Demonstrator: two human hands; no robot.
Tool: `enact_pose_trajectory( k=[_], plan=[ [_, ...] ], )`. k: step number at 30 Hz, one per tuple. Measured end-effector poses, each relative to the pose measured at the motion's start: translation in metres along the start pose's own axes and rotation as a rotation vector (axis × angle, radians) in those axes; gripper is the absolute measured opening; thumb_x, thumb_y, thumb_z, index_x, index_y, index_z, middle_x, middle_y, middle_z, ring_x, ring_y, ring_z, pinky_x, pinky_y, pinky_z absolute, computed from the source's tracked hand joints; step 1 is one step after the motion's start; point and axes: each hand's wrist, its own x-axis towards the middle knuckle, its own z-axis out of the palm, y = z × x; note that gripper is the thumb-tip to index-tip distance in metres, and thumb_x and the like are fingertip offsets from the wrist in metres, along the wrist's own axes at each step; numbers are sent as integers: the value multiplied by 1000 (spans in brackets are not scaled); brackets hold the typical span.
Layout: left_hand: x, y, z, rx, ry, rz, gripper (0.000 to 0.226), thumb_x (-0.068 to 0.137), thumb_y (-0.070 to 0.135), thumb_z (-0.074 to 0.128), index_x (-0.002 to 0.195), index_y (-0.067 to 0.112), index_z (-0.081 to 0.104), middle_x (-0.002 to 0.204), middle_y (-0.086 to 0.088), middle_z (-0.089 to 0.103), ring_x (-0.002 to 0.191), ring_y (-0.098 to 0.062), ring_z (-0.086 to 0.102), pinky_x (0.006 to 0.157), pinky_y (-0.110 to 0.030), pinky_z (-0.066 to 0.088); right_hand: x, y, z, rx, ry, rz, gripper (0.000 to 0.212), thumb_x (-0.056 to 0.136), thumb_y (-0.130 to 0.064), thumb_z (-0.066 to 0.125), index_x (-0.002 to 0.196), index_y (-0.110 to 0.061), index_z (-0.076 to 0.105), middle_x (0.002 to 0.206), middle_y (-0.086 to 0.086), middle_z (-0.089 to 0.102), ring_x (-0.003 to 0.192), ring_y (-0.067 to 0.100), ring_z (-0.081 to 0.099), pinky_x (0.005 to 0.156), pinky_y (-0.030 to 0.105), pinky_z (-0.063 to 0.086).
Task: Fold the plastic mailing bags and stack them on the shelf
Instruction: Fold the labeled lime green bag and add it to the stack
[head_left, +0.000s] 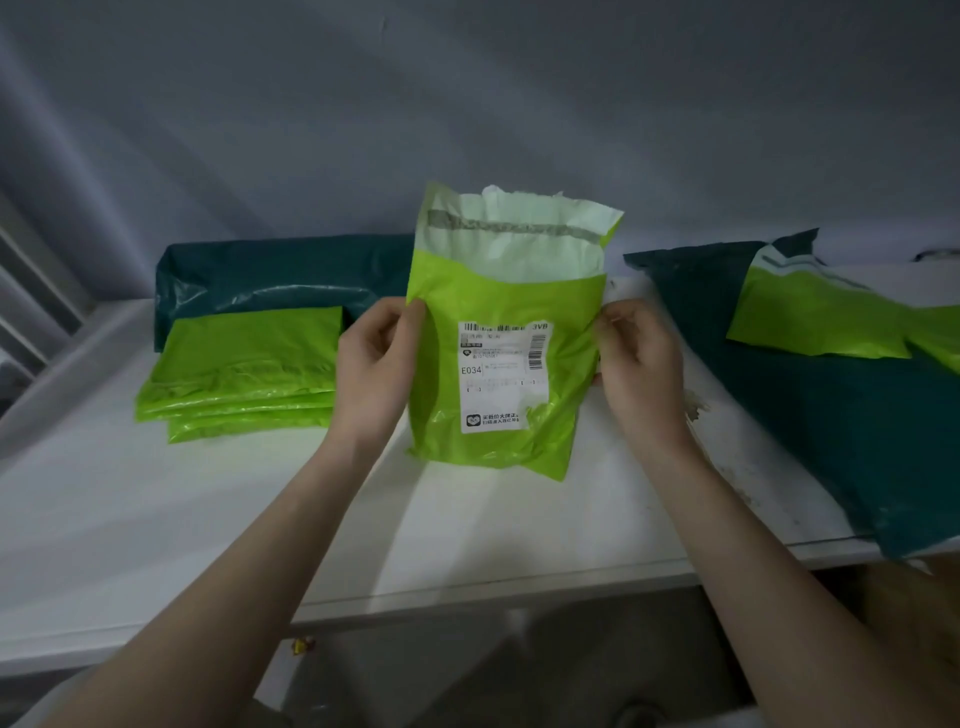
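A lime-green mailing bag (506, 296) with a white shipping label and an open white flap stands upright above the white shelf (467, 525). My left hand (376, 364) pinches its left edge and my right hand (641, 364) pinches its right edge. To the left lies a stack of folded lime-green bags (244, 374), partly resting on a folded dark green bag (280, 280).
On the right a large dark green bag (841, 431) hangs over the shelf's front edge, with unfolded lime-green bags (815, 317) on top of it. A grey wall rises behind the shelf. Below the shelf edge the space is dark.
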Motion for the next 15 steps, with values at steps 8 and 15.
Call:
enact_pose_trajectory(
  k=[8, 15],
  plan=[
    [4, 7, 3, -20, 52, 42, 19, 94, 15, 55, 81, 26, 64, 63, 14, 62, 63, 1, 52, 62, -17, 44, 8, -9, -3, -31, -4, -59, 16, 86, -6, 54, 80, -18, 62, 73, -17, 61, 76, 13, 60, 77, 45, 54],
    [7, 4, 3, -2, 36, 44, 19, 94, 19, 55, 79, 27, 64, 64, -6, 47, 62, -15, 40, 60, -30, 36, 7, -9, -3, -119, -35, -117, 19, 83, 0, 54, 87, -10, 68, 74, -14, 62, 74, 10, 59, 74, 22, 48]
  ],
)
